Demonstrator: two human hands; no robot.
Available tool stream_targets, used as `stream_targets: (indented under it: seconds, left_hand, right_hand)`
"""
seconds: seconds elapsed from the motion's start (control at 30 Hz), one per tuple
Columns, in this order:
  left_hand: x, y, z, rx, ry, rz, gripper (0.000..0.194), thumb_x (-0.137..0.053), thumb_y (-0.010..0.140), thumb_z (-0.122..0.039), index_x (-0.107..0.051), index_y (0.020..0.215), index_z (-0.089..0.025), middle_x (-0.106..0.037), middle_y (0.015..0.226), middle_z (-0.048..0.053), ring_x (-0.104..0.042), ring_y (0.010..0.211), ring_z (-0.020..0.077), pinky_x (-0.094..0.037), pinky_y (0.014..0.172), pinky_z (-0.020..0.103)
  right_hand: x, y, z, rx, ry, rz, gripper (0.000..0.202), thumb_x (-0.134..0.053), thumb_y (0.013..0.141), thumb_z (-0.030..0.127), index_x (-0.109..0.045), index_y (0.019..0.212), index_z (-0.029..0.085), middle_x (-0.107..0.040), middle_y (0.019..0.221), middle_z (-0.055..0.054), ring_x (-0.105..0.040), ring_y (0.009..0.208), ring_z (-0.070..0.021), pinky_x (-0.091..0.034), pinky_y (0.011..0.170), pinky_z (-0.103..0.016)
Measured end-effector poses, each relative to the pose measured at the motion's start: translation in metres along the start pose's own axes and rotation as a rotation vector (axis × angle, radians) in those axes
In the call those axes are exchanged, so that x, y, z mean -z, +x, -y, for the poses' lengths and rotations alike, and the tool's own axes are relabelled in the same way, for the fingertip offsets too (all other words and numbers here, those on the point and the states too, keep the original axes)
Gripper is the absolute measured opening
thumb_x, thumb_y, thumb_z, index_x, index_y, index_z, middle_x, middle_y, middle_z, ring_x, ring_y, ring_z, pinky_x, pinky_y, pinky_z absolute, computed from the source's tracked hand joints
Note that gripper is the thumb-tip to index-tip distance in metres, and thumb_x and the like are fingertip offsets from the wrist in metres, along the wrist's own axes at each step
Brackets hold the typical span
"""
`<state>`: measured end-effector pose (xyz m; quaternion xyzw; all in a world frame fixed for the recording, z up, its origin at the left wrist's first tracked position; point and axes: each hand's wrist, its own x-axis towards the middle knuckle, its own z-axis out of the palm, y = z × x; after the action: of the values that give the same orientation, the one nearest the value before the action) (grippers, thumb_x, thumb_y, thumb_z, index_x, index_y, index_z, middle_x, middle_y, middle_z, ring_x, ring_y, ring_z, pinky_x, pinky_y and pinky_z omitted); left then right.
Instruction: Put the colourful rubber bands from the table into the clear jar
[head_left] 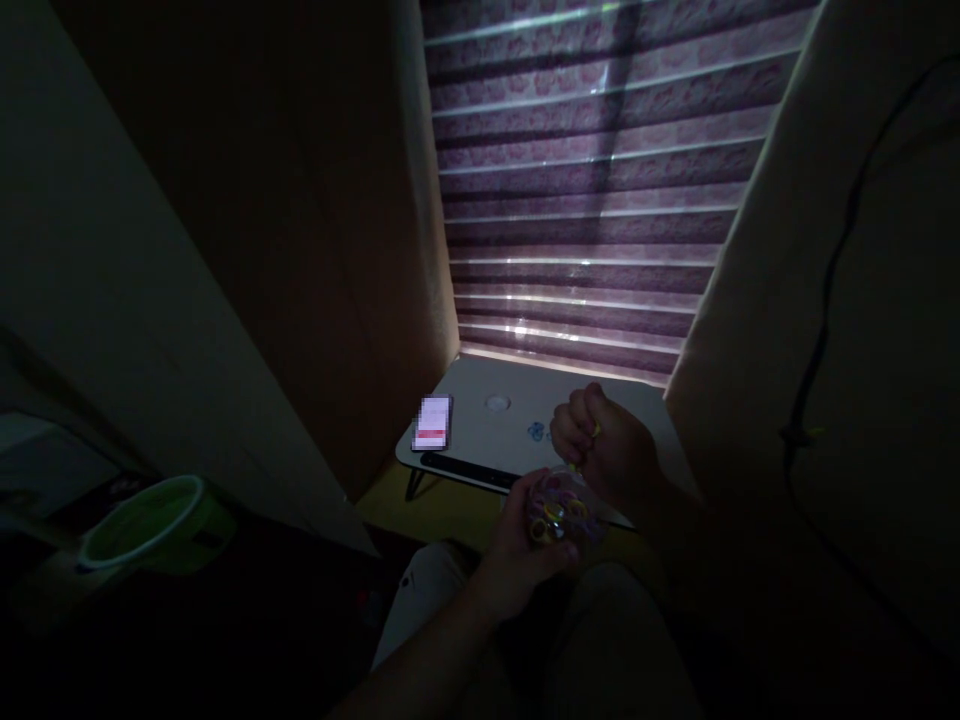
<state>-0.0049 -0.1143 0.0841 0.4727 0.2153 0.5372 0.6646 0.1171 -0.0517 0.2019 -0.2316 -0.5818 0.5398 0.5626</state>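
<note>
My left hand [517, 550] is wrapped around a small clear jar [566, 500] above my lap. Inside the jar are several small hair ties, yellow and purple ones among them. Just above and to the right of it, my right hand [600, 440] is closed in a loose fist, with bits of a yellow hair tie [596, 430] showing at its fingers. Blue hair ties [536, 432] lie on the small white table [469, 385] to the left of my right hand. A round clear lid-like piece [497, 403] rests farther back on the tabletop.
A phone [431, 423] with a lit screen lies at the table's left edge. A dark slot [465, 467] runs along the near edge. Behind the table hangs a striped purple blind [585, 200]. A green tub [157, 525] stands at left, and a dark cable [825, 290] hangs at right.
</note>
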Motion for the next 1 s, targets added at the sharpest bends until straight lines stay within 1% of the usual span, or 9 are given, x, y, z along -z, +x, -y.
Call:
stream_targets:
  seconds: [0.2,0.33,0.5,0.7,0.9,1.0]
  left_hand:
    - [0.002,0.000,0.001,0.012,0.008,-0.003,0.085,-0.090,0.064,-0.037,-0.046,0.136,-0.023,-0.058,0.132,0.013,-0.058,0.120,0.0320,-0.043,0.103,0.047]
    - [0.002,0.000,0.002,-0.003,0.005,0.015,0.084,-0.090,0.065,-0.038,-0.046,0.136,-0.023,-0.058,0.133,0.012,-0.057,0.120,0.0312,-0.044,0.101,0.043]
    - [0.001,0.000,-0.003,-0.023,-0.001,0.039,0.080,-0.090,0.066,-0.037,-0.049,0.133,-0.023,-0.060,0.127,0.011,-0.059,0.117,0.0292,-0.045,0.098,0.041]
    - [0.002,-0.001,-0.008,-0.046,0.014,0.053,0.080,-0.089,0.066,-0.038,-0.049,0.134,-0.023,-0.060,0.127,0.010,-0.058,0.117,0.0289,-0.044,0.098,0.040]
    - [0.001,-0.002,-0.008,-0.045,-0.005,0.060,0.081,-0.089,0.066,-0.038,-0.048,0.134,-0.024,-0.059,0.128,0.010,-0.057,0.118,0.0300,-0.043,0.100,0.042]
    - [0.003,-0.001,-0.008,-0.050,-0.002,0.060,0.080,-0.089,0.067,-0.037,-0.048,0.134,-0.023,-0.059,0.128,0.011,-0.058,0.118,0.0303,-0.044,0.099,0.042]
  right_hand:
    - [0.005,-0.009,-0.005,-0.064,-0.010,0.058,0.057,-0.045,0.095,0.066,-0.035,0.058,0.024,-0.031,0.047,0.008,-0.036,0.038,-0.0089,-0.029,0.041,-0.026]
    - [0.007,-0.016,-0.001,-0.090,-0.052,0.123,0.055,-0.051,0.093,0.064,-0.039,0.058,0.024,-0.038,0.046,0.008,-0.047,0.038,-0.0101,-0.037,0.043,-0.027]
    - [0.005,-0.018,0.006,-0.097,-0.153,0.184,0.055,-0.047,0.095,0.064,-0.043,0.058,0.023,-0.046,0.045,0.006,-0.056,0.041,-0.0124,-0.045,0.048,-0.027]
    - [0.003,-0.018,0.012,-0.076,-0.176,0.192,0.054,-0.046,0.095,0.065,-0.043,0.059,0.024,-0.052,0.043,0.004,-0.059,0.043,-0.0138,-0.047,0.048,-0.027]
    - [0.003,-0.017,0.014,-0.105,-0.153,0.202,0.054,-0.046,0.094,0.067,-0.043,0.061,0.025,-0.051,0.040,0.004,-0.064,0.048,-0.0165,-0.047,0.049,-0.027]
    - [0.005,-0.017,0.014,-0.106,-0.145,0.194,0.055,-0.044,0.095,0.067,-0.042,0.061,0.024,-0.051,0.039,0.004,-0.066,0.051,-0.0177,-0.049,0.053,-0.028]
